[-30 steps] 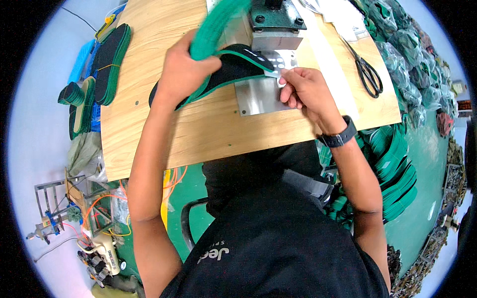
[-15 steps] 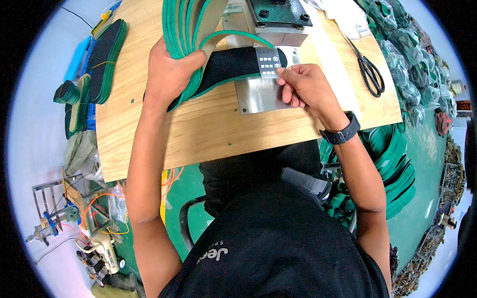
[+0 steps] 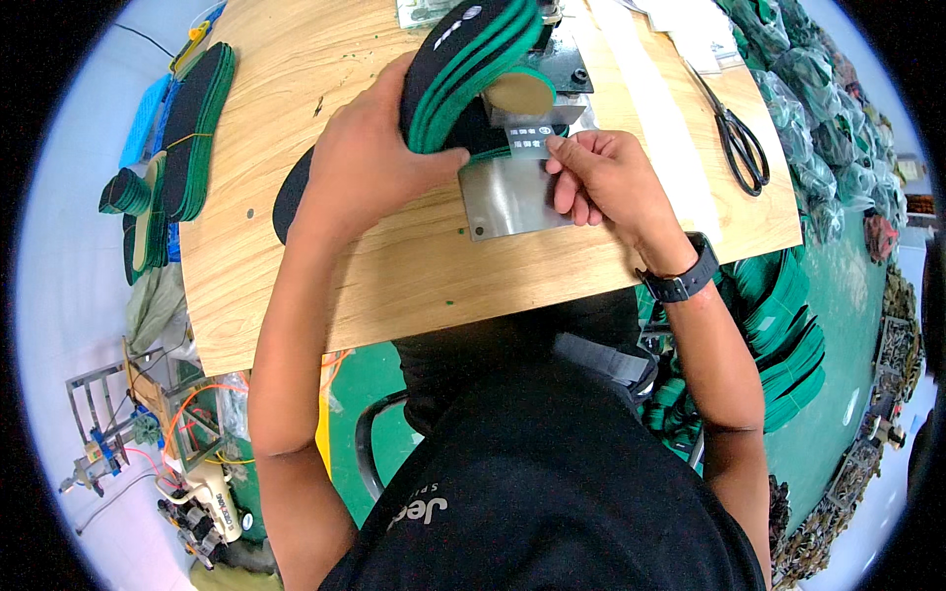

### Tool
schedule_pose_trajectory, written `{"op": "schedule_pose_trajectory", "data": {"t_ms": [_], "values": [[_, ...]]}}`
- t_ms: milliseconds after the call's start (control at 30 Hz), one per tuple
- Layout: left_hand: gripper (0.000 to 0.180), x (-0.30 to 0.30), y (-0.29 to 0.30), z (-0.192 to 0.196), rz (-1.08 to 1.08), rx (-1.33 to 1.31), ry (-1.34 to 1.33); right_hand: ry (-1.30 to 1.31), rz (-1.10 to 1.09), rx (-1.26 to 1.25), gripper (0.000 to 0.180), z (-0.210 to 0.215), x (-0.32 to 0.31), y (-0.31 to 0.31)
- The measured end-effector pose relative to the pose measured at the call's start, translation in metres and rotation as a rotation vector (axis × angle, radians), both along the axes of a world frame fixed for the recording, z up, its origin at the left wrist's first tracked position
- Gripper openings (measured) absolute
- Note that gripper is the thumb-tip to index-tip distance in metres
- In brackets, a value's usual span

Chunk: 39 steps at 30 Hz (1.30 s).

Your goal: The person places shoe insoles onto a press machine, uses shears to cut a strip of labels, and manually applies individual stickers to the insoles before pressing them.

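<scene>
My left hand (image 3: 360, 153) holds a bundle of shoe insoles (image 3: 463, 74), black-faced with green edges, above the table; its thumb is stretched out to the right. The rounded beige underside of one insole end shows beside the bundle. My right hand (image 3: 606, 177) pinches the edge of a clear film strip (image 3: 529, 143) with white printing. That strip lies by a black insole end over a steel plate (image 3: 505, 202), just in front of a press head (image 3: 567, 64). Another black insole part (image 3: 292, 197) pokes out left of my left wrist; the bundle and hand hide what lies between.
Black-handled scissors (image 3: 739, 148) lie at the right of the wooden table (image 3: 394, 286). Banded insole stacks (image 3: 202, 128) stand along its left edge. White sheets (image 3: 705, 44) lie at the back right. Bagged green goods (image 3: 808, 128) are piled beyond, with more green pieces (image 3: 774, 325) below the table.
My left hand has turned the insole bundle over to the right, so black faces show where beige undersides did. Fewer printed rows of the film are visible. My right hand has barely moved.
</scene>
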<state>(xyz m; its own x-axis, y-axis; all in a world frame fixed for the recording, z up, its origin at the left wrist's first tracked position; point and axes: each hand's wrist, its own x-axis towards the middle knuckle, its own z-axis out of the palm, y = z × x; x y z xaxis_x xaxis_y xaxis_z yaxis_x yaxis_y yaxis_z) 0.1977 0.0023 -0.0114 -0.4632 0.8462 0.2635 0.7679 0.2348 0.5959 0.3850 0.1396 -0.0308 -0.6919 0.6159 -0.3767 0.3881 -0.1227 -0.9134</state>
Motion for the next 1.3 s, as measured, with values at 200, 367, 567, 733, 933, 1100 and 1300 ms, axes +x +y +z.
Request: {"op": "schedule_pose_trajectory", "data": {"t_ms": [200, 367, 567, 733, 933, 1100, 1300], "values": [[0.076, 0.01, 0.007, 0.01, 0.001, -0.168, 0.058, 0.029, -0.022, 0.009, 0.024, 0.004, 0.003, -0.005], [0.079, 0.008, 0.002, 0.007, 0.024, -0.188, 0.148, 0.117, -0.011, 0.033, 0.021, 0.002, 0.008, -0.009], [0.07, 0.008, -0.001, 0.012, 0.039, -0.092, 0.017, 0.295, -0.302, -0.053, 0.021, -0.003, 0.026, -0.01], [0.052, -0.013, -0.015, 0.009, 0.041, 0.258, -0.247, 0.093, -0.044, 0.0, 0.021, 0.007, 0.009, -0.004], [0.034, -0.014, -0.019, 0.01, 0.054, 0.278, -0.319, -0.009, -0.012, 0.074, 0.024, 0.005, 0.003, -0.002], [0.031, -0.016, -0.021, 0.008, 0.015, 0.313, -0.327, -0.017, 0.008, 0.095, 0.024, 0.004, 0.002, 0.0], [0.031, -0.015, -0.021, 0.011, 0.091, 0.246, -0.26, -0.035, 0.005, 0.082, 0.024, 0.007, 0.0, 0.004]]}}
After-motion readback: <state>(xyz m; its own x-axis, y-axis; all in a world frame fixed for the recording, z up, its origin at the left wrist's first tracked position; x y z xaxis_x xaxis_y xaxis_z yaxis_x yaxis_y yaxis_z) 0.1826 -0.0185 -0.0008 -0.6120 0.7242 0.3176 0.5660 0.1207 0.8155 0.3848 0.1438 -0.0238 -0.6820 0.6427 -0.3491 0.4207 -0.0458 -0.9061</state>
